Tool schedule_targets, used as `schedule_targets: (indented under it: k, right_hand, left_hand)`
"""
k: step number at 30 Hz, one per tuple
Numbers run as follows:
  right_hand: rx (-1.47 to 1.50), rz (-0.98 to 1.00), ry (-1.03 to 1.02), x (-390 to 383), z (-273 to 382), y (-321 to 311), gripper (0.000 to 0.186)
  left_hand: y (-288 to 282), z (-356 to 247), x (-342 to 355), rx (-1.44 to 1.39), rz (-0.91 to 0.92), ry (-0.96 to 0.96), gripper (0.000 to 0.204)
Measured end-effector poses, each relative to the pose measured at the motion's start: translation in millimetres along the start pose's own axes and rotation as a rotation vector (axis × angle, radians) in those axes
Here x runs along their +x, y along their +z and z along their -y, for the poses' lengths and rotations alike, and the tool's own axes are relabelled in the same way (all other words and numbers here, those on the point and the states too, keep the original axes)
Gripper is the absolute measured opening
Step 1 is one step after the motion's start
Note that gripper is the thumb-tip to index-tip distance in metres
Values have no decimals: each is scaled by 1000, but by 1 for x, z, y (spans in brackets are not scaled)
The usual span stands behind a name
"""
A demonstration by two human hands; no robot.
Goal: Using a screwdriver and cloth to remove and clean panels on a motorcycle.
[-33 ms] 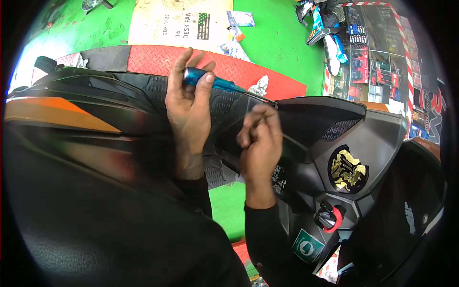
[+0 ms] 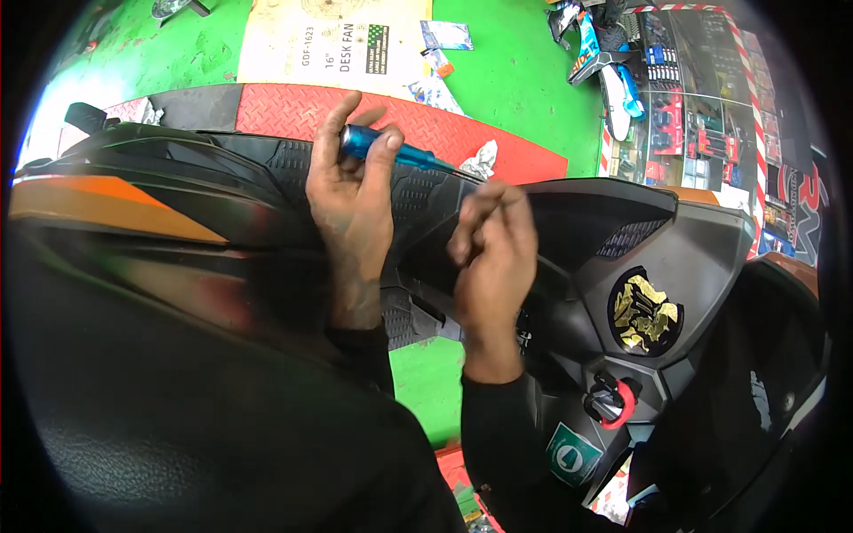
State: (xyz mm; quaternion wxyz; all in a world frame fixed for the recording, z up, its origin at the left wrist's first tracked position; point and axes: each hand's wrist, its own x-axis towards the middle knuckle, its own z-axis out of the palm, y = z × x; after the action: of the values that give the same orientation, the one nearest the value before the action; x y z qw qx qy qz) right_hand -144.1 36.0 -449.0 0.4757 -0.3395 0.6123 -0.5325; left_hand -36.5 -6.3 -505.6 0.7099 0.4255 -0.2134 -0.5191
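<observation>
A screwdriver with a translucent blue handle [image 2: 413, 157] lies across the fingers of my left hand [image 2: 354, 200], thumb resting on the grip. Its thin shaft slants right and down, and its tip is hidden behind my right hand [image 2: 498, 253]. That hand's fingers are curled inward near the tip; whether anything is between them cannot be seen. Both hands are above the footboard [image 2: 413, 197] of a black and grey scooter. The scooter's front panel [image 2: 653, 240] stands to the right, with a round gold and black sticker [image 2: 646, 311].
A key switch with a red ring [image 2: 615, 401] sits at lower right. The dark seat [image 2: 178, 382] fills the lower left. Beyond the scooter are a red ramp plate [image 2: 293, 107], flattened cardboard [image 2: 267, 44] and crumpled paper [image 2: 482, 160]. A glass display case [image 2: 684, 115] stands at far right.
My right hand has moved slightly up and to the right, now covering the end of the screwdriver's shaft. My left hand has barely moved.
</observation>
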Motion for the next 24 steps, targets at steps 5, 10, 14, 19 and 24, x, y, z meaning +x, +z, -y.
schedule_targets:
  k: [5,10,14,19,24]
  right_hand:
    - [-496,206,-121,75,40,15,21]
    - [-1673,437,12,178,33,-23,27]
    - [-2128,826,187,190,20,-47,27]
    - [-2315,1021,41,155,19,-49,32]
    - [-2382,866,-80,150,-5,-67,27]
  left_hand:
    - [-7,7,8,323,-54,59,61]
    - [21,0,5,-62,-31,1,59]
    - [6,-17,-2,401,-162,20,50]
    - [6,4,-1,-24,-93,147,59]
    - [8,-12,-5,267,-34,-108,62]
